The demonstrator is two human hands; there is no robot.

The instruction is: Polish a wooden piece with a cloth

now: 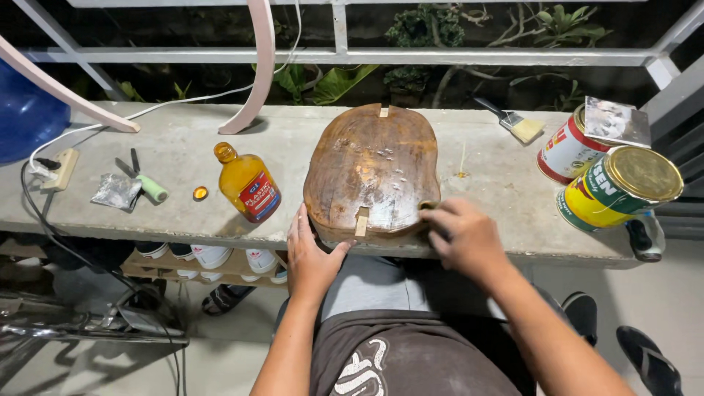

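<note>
At the centre of the frame, the left hand (312, 253) lies open and flat against the wooden board (374, 172) edge; the right hand (466, 238) is curled, pinching a small pad (427, 206) on it.

Single view: head-worn camera, looking steeply down and forward from above the person's lap, close over a concrete ledge (183, 158); faces outward toward a metal railing (440, 56). No second view shares the scene.
</note>
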